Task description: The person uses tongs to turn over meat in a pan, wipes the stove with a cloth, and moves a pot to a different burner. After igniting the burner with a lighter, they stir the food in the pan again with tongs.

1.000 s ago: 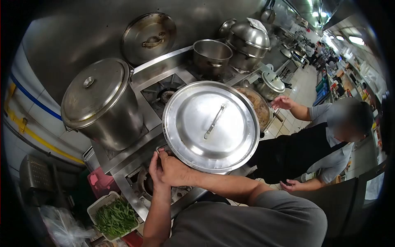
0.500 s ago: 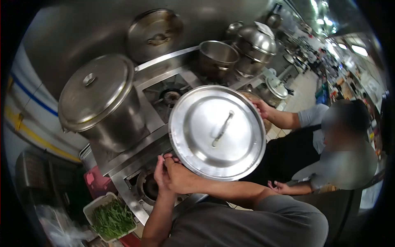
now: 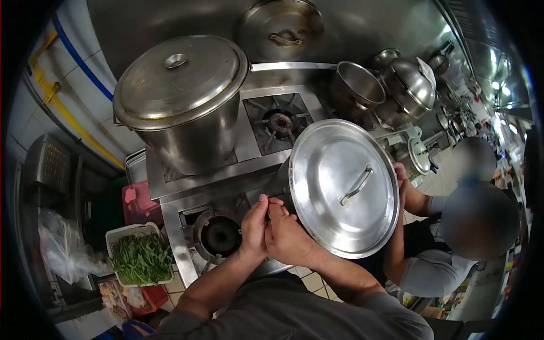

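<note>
My left hand (image 3: 253, 231) and my right hand (image 3: 288, 235) are closed together in front of the stove, fingers overlapping; whether anything is between them is hidden. Right beside my fingertips is a large round aluminium lid (image 3: 328, 175) with a bar handle, tilted toward me. A dark pot side shows behind its left edge. Another person's hand (image 3: 401, 174) is at the lid's right edge. Below and left of my hands is a front burner (image 3: 220, 232) of the stove.
A tall lidded stockpot (image 3: 187, 133) stands on the stove beside a rear burner (image 3: 279, 122). An open pot (image 3: 358, 85) and a domed steamer (image 3: 405, 85) stand farther right. A basket of leafy greens (image 3: 141, 258) is low at left. A co-worker in a grey sleeve (image 3: 436, 269) stands close at right.
My view has turned, so the stove appears more level. The lid is more tilted and sits farther right in view, with the co-worker nearer to it. My hands remain together.
</note>
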A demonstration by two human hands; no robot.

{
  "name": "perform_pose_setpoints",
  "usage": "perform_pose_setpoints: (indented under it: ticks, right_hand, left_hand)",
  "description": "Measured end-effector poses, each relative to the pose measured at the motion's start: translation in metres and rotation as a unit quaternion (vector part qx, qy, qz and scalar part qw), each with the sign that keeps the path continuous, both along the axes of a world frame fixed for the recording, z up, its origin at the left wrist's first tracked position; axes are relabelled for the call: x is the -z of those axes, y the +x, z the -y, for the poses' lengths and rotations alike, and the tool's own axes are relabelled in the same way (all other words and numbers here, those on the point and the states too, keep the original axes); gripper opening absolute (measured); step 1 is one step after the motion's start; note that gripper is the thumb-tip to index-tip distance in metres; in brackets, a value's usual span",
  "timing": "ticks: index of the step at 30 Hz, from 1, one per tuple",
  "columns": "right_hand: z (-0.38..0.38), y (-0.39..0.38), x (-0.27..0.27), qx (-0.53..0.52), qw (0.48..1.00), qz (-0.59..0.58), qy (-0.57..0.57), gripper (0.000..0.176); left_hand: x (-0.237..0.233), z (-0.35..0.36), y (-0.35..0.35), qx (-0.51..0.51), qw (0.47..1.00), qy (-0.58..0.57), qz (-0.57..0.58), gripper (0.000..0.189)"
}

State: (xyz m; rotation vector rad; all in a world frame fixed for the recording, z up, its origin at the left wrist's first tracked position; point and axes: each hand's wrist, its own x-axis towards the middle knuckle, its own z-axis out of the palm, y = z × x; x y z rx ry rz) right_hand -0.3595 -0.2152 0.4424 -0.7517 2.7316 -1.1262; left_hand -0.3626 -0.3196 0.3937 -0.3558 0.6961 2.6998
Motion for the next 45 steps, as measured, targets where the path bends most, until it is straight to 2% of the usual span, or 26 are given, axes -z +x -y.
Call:
perform_pose_setpoints:
  ticks: [3,8,10,11,13,14,16,17,19,21,24,27,30,31,33,35,37,39,41,43,45]
  right_hand:
    - [-0.003,0.003,-0.001,-0.003,1.000,0.008,-0.011,0.042]
    - [-0.004,0.005,-0.002,-0.020,1.000,-0.013,-0.003,0.045]
    - [-0.002,0.002,-0.009,0.000,0.998,0.068,-0.009,0.043]
    - [-0.003,0.002,-0.009,-0.004,0.998,0.069,-0.006,0.043]
    - [-0.003,0.000,-0.007,-0.043,0.999,-0.020,0.025,0.042]
    - [-0.002,0.000,-0.010,-0.045,0.998,-0.017,0.027,0.042]
    - [0.002,-0.002,-0.022,0.007,0.992,0.127,0.007,0.040]
    - [0.002,-0.005,-0.021,0.004,0.992,0.129,0.008,0.040]
    - [0.005,-0.004,-0.014,0.001,0.998,0.067,0.000,0.040]
    - [0.008,-0.005,-0.023,0.001,0.998,0.061,0.004,0.039]
    - [0.011,-0.008,-0.037,-0.031,0.997,0.020,0.067,0.037]
    - [0.011,-0.015,-0.045,0.001,0.999,0.033,0.020,0.032]
    - [0.003,-0.028,-0.071,-0.077,0.992,-0.082,0.059,0.025]
    - [0.000,-0.033,-0.074,-0.074,0.992,-0.087,0.057,0.025]
    - [-0.003,-0.042,-0.079,-0.103,0.980,-0.167,0.044,0.023]
    - [-0.005,-0.056,-0.092,-0.098,0.981,-0.154,0.069,0.023]
    - [-0.004,-0.063,-0.097,-0.109,0.957,-0.258,0.082,0.022]
    - [-0.002,-0.081,-0.107,-0.114,0.953,-0.267,0.092,0.021]
    - [0.001,-0.100,-0.103,-0.079,0.973,-0.214,0.042,0.018]
    - [0.003,-0.119,-0.107,-0.101,0.958,-0.258,0.081,0.021]
    - [0.008,-0.132,-0.109,-0.098,0.971,-0.189,0.107,0.026]
  left_hand:
    - [-0.012,-0.002,0.003,-0.012,0.999,-0.034,0.008,0.044]
    - [-0.008,-0.003,0.004,-0.016,0.999,-0.032,0.019,0.044]
    - [-0.004,-0.003,0.000,-0.022,0.999,-0.024,0.019,0.044]
    - [-0.002,-0.003,-0.001,-0.021,1.000,-0.009,0.011,0.044]
    - [0.001,-0.001,0.000,-0.024,1.000,0.009,0.005,0.044]
    - [-0.005,0.000,0.000,-0.015,1.000,0.015,0.013,0.043]
    - [-0.014,0.002,-0.003,-0.010,0.999,0.023,0.020,0.042]
    - [-0.017,0.001,-0.004,-0.012,1.000,0.017,0.020,0.043]
    - [-0.022,0.006,-0.002,-0.016,1.000,0.011,0.022,0.044]
    - [-0.028,0.009,-0.005,-0.009,1.000,-0.002,0.015,0.043]
    - [-0.032,0.011,-0.008,-0.016,1.000,-0.007,-0.006,0.042]
    - [-0.044,0.009,-0.017,-0.024,1.000,-0.009,-0.013,0.040]
    - [-0.063,0.005,-0.032,-0.034,0.998,-0.012,-0.043,0.038]
    - [-0.072,0.004,-0.036,-0.031,0.998,-0.014,-0.048,0.038]
    - [-0.088,0.004,-0.043,-0.033,0.997,-0.033,-0.060,0.035]
    - [-0.096,0.004,-0.060,-0.018,0.995,-0.021,-0.095,0.034]
    - [-0.106,0.002,-0.069,-0.030,0.996,-0.034,-0.073,0.034]
    - [-0.119,0.005,-0.086,-0.024,0.994,-0.044,-0.100,0.034]
    - [-0.124,0.008,-0.103,-0.029,0.993,-0.057,-0.103,0.033]
    - [-0.119,0.012,-0.123,-0.017,0.991,-0.056,-0.118,0.033]
    - [-0.113,0.015,-0.140,-0.023,0.990,-0.080,-0.118,0.033]
